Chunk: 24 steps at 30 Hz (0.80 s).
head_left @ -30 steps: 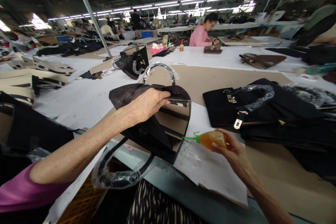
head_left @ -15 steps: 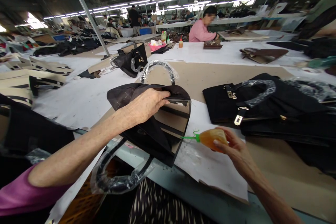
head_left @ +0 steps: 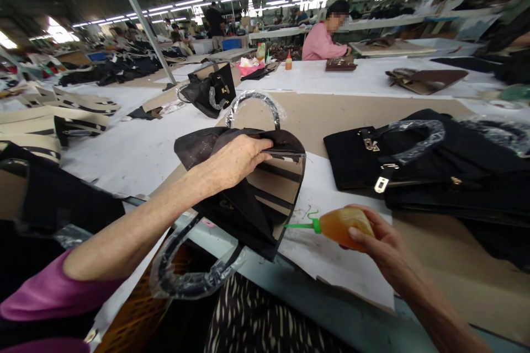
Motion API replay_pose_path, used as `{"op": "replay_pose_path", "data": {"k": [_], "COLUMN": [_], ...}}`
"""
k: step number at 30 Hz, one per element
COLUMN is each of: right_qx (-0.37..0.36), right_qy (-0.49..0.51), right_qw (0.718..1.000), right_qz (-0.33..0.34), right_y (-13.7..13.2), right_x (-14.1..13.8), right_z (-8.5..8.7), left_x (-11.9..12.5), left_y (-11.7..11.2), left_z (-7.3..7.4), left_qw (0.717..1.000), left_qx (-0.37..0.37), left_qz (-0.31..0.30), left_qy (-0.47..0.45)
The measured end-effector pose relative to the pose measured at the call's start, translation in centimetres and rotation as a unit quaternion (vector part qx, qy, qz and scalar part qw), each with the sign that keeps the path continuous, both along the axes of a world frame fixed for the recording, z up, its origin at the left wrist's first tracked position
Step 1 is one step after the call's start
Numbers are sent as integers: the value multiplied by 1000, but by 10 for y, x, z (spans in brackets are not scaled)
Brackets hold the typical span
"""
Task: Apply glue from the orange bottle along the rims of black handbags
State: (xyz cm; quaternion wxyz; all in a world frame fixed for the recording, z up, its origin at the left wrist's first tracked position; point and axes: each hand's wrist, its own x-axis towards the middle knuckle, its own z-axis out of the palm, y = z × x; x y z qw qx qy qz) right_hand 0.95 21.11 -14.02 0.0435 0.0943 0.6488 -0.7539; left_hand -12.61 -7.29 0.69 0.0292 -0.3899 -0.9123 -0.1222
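Note:
A black handbag (head_left: 248, 215) lies on its side at the table's front edge, its beige, black-striped inside facing right. Clear plastic wraps its two handles; the front handle (head_left: 182, 281) hangs over the edge. My left hand (head_left: 244, 160) grips the dark lining at the bag's opening between thumb and fingers. In my right hand (head_left: 372, 234) is a squeeze bottle (head_left: 343, 226) of amber liquid, probably glue, with a green nozzle. The bottle is tilted nearly level, and its nozzle tip meets the bag's lower right edge; whether it touches I cannot tell.
More black handbags (head_left: 389, 149) with metal clasps lie at the right. Another black bag (head_left: 211, 91) stands farther back, near an orange bottle (head_left: 289, 60). Beige striped pieces (head_left: 28, 127) are stacked at the left. A person in pink (head_left: 321, 41) works across the table.
The view has shifted slightly, so most things sit a little to the right. My left hand keeps its grip on the lining; the bottle's nozzle stays at the bag's edge.

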Motion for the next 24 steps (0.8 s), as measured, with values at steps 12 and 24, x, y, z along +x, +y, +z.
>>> {"op": "replay_pose_path", "data": {"k": [12,24], "right_qx": [-30,-15], "right_qy": [-2,-32], "right_qw": [1000,999], "right_qz": [2,17], "right_y": [-6,-17], "right_x": [15,32], "right_z": [6,18], "left_x": [3,7], "left_y": [-2,-2], "left_z": [-2,-3], "left_qw": [1000,1000], "left_qx": [13,7], "left_qz": [-4,-4], "left_qy": [16,7]}}
